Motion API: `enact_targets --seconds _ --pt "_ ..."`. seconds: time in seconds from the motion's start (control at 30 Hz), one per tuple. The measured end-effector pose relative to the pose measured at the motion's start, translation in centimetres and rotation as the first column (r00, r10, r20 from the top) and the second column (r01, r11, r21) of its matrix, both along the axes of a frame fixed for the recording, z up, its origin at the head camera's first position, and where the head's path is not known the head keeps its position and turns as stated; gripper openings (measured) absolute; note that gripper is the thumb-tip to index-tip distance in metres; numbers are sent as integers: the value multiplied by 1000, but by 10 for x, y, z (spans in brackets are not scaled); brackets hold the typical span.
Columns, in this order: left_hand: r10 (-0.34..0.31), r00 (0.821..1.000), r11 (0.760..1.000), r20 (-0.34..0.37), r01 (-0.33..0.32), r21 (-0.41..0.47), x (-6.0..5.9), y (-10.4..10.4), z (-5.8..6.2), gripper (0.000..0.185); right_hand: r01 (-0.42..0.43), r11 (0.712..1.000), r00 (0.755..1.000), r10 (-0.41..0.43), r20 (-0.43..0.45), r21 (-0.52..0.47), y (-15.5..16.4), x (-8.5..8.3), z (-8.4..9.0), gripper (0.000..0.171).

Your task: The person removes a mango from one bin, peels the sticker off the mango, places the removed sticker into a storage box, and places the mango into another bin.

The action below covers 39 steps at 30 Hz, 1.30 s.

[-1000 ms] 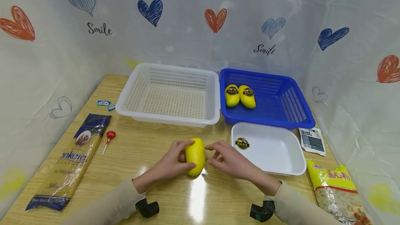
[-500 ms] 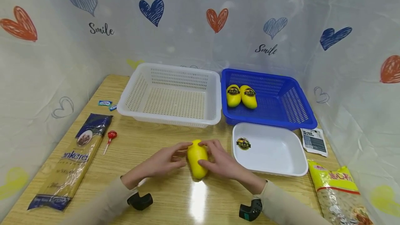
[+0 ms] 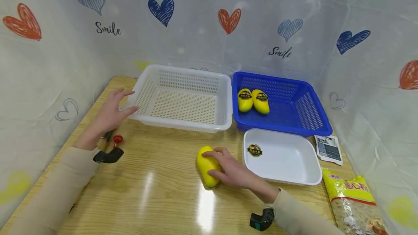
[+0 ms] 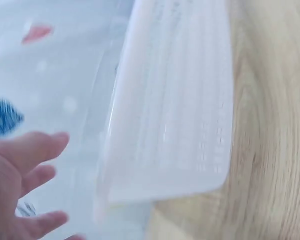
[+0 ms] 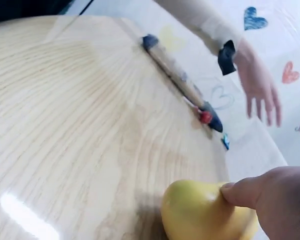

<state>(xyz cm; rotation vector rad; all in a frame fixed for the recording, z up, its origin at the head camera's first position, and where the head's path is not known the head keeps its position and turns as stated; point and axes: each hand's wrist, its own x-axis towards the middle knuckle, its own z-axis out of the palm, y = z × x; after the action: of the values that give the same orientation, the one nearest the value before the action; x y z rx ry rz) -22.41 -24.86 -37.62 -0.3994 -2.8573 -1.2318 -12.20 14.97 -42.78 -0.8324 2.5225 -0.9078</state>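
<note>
Head view: right hand (image 3: 230,171) grips the mango (image 3: 207,165) on the table (image 3: 156,191), just left of the tray (image 3: 307,177). Mango's long axis points away from the person. Left hand (image 3: 112,110) (fingers spread, holding nothing) hovers by the white basket (image 3: 183,126), well apart.

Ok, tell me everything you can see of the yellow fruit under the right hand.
The smooth, glossy yellow oval fruit looks like a mango and lies on its side on the wooden table, just left of the white plastic tray. The right hand holds it from the right, thumb and fingers curled on it. No sticker shows.
</note>
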Motion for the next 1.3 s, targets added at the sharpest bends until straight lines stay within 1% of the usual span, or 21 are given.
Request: enact_targets --seconds 0.03,0.1,0.13,0.2,0.3,0.37,0.43,0.5,0.57,0.63,0.73,0.8,0.83,0.9,0.97,1.07,1.17,1.3 --pt "-9 997 1000 80 7 25 -3 -11 -3 66 -23 1000 1000 23 9 3 1 -1 2 45" --pt "-39 978 996 203 21 89 -7 -28 -9 71 -65 998 997 66 39 -27 2 -5 11 45" --pt "-56 968 992 245 26 125 -8 -35 -13 72 -69 996 995 73 68 -53 2 -8 17 45" --pt "-79 951 982 299 23 186 -8 -42 -19 70 -55 991 990 70 121 -119 2 -14 32 46" --pt "-91 943 973 320 16 229 -8 -46 -24 66 16 968 982 32 187 -252 -4 -30 56 47" --pt "-96 942 970 323 15 244 -9 -47 -26 63 73 945 978 -6 207 -318 -10 -45 69 48" --pt "-105 943 969 316 25 246 -10 -48 -27 64 114 924 975 -35 217 -364 -18 -64 75 49" --pt "-109 946 967 305 30 254 -11 -47 -28 64 141 916 975 -64 211 -375 -26 -86 75 50" --pt "-110 949 967 296 32 254 -13 -46 -29 64 152 923 979 -91 184 -353 -35 -107 72 51" --pt "-95 948 969 305 17 248 -15 -45 -29 64 190 934 973 -139 183 -304 -43 -125 65 51" --pt "-95 945 970 312 17 244 -16 -42 -29 65 257 945 951 -210 225 -203 -55 -146 54 52" --pt "-96 943 967 320 13 253 -17 -42 -29 65 292 948 929 -249 273 -131 -63 -154 46 52" --pt "-99 942 966 322 13 260 -17 -41 -29 65 284 954 927 -247 281 -97 -66 -158 43 53" --pt "-95 941 964 323 7 264 -16 -41 -28 63 248 969 935 -237 264 -7 -73 -163 37 54" --pt "-93 942 963 321 2 271 -16 -42 -28 61 196 978 953 -208 221 77 -77 -166 33 55" --pt "-91 943 963 320 2 268 -16 -42 -28 61 132 975 976 -159 146 179 -81 -169 31 55" --pt "-90 942 964 324 0 266 -15 -43 -27 62 107 974 983 -134 123 201 -83 -171 31 56" --pt "-79 941 968 329 -7 251 -14 -44 -27 63 99 979 983 -124 134 177 -85 -174 31 57"
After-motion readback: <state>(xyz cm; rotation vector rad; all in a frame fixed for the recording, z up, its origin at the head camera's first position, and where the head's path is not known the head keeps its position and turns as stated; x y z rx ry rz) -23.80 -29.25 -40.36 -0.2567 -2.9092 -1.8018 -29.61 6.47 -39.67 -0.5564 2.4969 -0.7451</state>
